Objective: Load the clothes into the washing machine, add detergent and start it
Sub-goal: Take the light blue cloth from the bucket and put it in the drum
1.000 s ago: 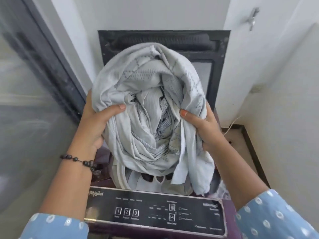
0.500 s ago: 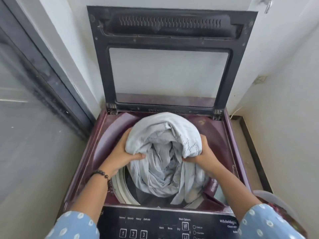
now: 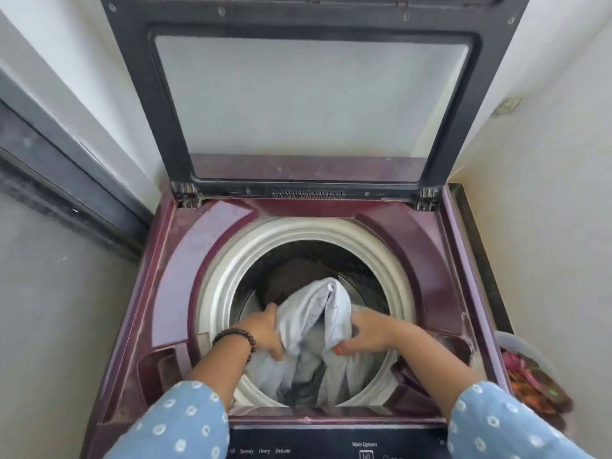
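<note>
- Risk: pale cloth (image 3: 318, 323) bunched high at lower centre of frame; if let go there, a fold may drape over the white drum rim (image 3: 225, 276) and snag.
- Left hand (image 3: 265, 329) and right hand (image 3: 364, 332) each grip the cloth's sides, wrists below the rim, reaching down into the washing machine (image 3: 430, 246).
- Clothes basket (image 3: 530, 369) at right edge.

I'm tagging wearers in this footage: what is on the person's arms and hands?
Both arms wear light blue sleeves dotted with small white rings, ending below the elbow. The left wrist carries a dark beaded bracelet. An orange-red painted nail shows on the right hand.
</note>
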`<state>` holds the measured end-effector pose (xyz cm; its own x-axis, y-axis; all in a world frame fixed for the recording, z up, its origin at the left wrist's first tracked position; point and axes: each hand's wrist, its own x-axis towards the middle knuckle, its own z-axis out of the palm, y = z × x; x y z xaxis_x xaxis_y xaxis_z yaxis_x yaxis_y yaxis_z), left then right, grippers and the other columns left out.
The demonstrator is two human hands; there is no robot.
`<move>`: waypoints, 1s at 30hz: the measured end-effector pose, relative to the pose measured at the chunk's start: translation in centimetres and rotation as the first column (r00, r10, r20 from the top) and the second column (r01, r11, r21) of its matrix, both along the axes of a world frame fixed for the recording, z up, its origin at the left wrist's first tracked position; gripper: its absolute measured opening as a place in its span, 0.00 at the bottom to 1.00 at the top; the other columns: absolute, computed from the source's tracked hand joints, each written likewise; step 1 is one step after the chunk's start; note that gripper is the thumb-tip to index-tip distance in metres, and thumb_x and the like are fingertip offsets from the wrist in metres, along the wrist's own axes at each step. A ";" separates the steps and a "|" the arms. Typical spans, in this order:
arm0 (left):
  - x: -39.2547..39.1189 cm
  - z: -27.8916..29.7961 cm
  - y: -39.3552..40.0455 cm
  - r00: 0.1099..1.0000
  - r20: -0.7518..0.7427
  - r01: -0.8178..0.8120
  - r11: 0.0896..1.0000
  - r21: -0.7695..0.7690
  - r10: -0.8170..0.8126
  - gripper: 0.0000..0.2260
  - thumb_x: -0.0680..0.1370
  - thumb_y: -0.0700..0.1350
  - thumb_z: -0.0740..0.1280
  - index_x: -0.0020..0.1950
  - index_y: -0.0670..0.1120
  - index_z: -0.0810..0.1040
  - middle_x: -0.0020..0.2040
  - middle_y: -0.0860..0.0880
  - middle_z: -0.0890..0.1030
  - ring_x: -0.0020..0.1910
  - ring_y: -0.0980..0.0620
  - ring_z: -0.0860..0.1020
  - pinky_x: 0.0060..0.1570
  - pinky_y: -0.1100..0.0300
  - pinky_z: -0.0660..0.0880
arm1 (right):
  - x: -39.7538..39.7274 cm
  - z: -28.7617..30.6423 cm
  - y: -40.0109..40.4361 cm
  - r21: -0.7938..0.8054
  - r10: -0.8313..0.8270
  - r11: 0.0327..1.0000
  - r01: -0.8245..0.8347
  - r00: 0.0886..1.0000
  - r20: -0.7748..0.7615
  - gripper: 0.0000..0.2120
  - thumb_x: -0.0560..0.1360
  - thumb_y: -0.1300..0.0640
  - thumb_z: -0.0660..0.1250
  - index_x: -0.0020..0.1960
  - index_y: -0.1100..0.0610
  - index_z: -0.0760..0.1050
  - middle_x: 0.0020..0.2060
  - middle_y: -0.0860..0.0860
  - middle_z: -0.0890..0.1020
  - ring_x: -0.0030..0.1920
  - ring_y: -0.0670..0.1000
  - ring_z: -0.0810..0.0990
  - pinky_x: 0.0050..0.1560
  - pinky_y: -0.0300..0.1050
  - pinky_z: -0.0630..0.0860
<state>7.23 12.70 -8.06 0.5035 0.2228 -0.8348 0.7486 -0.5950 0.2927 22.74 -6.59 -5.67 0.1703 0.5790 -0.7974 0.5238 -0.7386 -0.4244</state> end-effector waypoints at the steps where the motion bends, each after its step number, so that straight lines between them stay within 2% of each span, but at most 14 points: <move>1: 0.1 -0.7 -0.5 0.998 -0.049 0.030 1.000 -0.008 -0.030 0.46 0.66 0.51 0.78 0.76 0.46 0.54 0.65 0.42 0.75 0.61 0.43 0.76 0.60 0.51 0.75 | -0.6 -0.6 0.1 -0.061 0.077 0.995 -0.074 0.996 0.034 0.35 0.68 0.34 0.68 0.68 0.54 0.70 0.60 0.49 0.78 0.60 0.52 0.77 0.61 0.48 0.73; 3: 0.3 -1.7 -1.1 0.993 -0.085 0.079 0.997 -0.002 -0.079 0.52 0.69 0.53 0.77 0.80 0.46 0.44 0.72 0.40 0.68 0.67 0.42 0.72 0.64 0.49 0.72 | -1.2 -1.4 0.3 -0.127 0.191 0.976 -0.177 0.976 0.108 0.29 0.74 0.39 0.65 0.67 0.58 0.72 0.62 0.55 0.78 0.62 0.57 0.76 0.62 0.50 0.73; 5: 0.5 -2.1 -1.0 0.991 -0.073 0.117 0.993 0.034 -0.115 0.50 0.72 0.54 0.75 0.80 0.47 0.42 0.77 0.39 0.59 0.72 0.41 0.66 0.69 0.49 0.68 | -0.9 -1.6 0.7 -0.130 0.193 0.977 -0.171 0.965 0.180 0.28 0.77 0.43 0.64 0.70 0.58 0.69 0.66 0.57 0.76 0.65 0.58 0.74 0.63 0.49 0.72; 6: 0.5 -2.3 -0.9 0.990 -0.065 0.131 0.990 0.042 -0.129 0.49 0.72 0.54 0.74 0.80 0.47 0.43 0.78 0.40 0.58 0.73 0.41 0.65 0.69 0.50 0.67 | -0.7 -1.8 0.8 -0.114 0.170 0.982 -0.149 0.966 0.196 0.28 0.77 0.43 0.64 0.72 0.58 0.67 0.66 0.57 0.75 0.66 0.58 0.74 0.63 0.49 0.72; 8: 0.3 -2.7 -0.9 0.988 -0.066 0.139 0.990 0.036 -0.137 0.47 0.72 0.55 0.74 0.80 0.47 0.47 0.76 0.41 0.61 0.72 0.43 0.66 0.68 0.50 0.68 | -0.3 -2.2 0.9 -0.076 0.147 0.988 -0.135 0.970 0.193 0.29 0.77 0.43 0.64 0.73 0.57 0.65 0.68 0.56 0.74 0.67 0.57 0.73 0.64 0.49 0.71; 12: 0.3 -3.1 -1.3 0.978 -0.080 0.196 0.980 0.029 -0.193 0.45 0.72 0.56 0.74 0.79 0.47 0.49 0.75 0.43 0.62 0.72 0.43 0.66 0.68 0.49 0.69 | -0.7 -2.6 0.9 -0.109 0.236 0.969 -0.221 0.959 0.155 0.34 0.78 0.43 0.64 0.78 0.54 0.57 0.75 0.55 0.65 0.73 0.57 0.65 0.71 0.52 0.66; 17: 0.6 -3.3 -2.0 0.963 -0.075 0.265 0.960 0.092 -0.259 0.48 0.73 0.57 0.72 0.80 0.49 0.43 0.80 0.43 0.51 0.78 0.44 0.53 0.73 0.41 0.60 | -0.6 -2.6 0.9 -0.128 0.264 0.962 -0.240 0.940 0.217 0.36 0.77 0.41 0.64 0.79 0.51 0.55 0.75 0.55 0.64 0.74 0.59 0.62 0.70 0.59 0.66; 21: 0.6 -2.7 -2.5 0.956 -0.091 0.290 0.948 0.134 -0.280 0.47 0.75 0.57 0.70 0.80 0.49 0.40 0.81 0.43 0.42 0.79 0.43 0.43 0.75 0.37 0.49 | -1.0 -2.1 0.9 -0.133 0.293 0.955 -0.265 0.915 0.279 0.36 0.78 0.40 0.62 0.79 0.50 0.51 0.79 0.56 0.54 0.78 0.60 0.50 0.73 0.65 0.56; 25: 0.6 -2.3 -3.1 0.942 -0.087 0.335 0.914 0.229 -0.324 0.48 0.75 0.59 0.68 0.80 0.49 0.36 0.80 0.44 0.36 0.79 0.43 0.38 0.75 0.37 0.45 | -1.4 -1.7 0.5 -0.101 0.308 0.951 -0.291 0.878 0.366 0.35 0.79 0.38 0.58 0.80 0.48 0.47 0.80 0.55 0.46 0.79 0.59 0.41 0.74 0.68 0.47; 30: 0.6 -1.1 -4.1 0.935 -0.018 0.336 0.870 0.360 -0.353 0.47 0.76 0.59 0.67 0.79 0.48 0.35 0.79 0.43 0.33 0.78 0.43 0.35 0.74 0.37 0.41 | -2.2 -1.2 0.2 -0.060 0.300 0.949 -0.308 0.836 0.460 0.36 0.80 0.36 0.54 0.80 0.46 0.42 0.80 0.54 0.41 0.79 0.58 0.37 0.74 0.68 0.43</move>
<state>7.81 8.60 -9.21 0.6389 0.3025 -0.7073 0.4677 -0.8827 0.0450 20.59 -6.36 -6.83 0.3265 0.6738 -0.6628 0.8582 -0.5052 -0.0907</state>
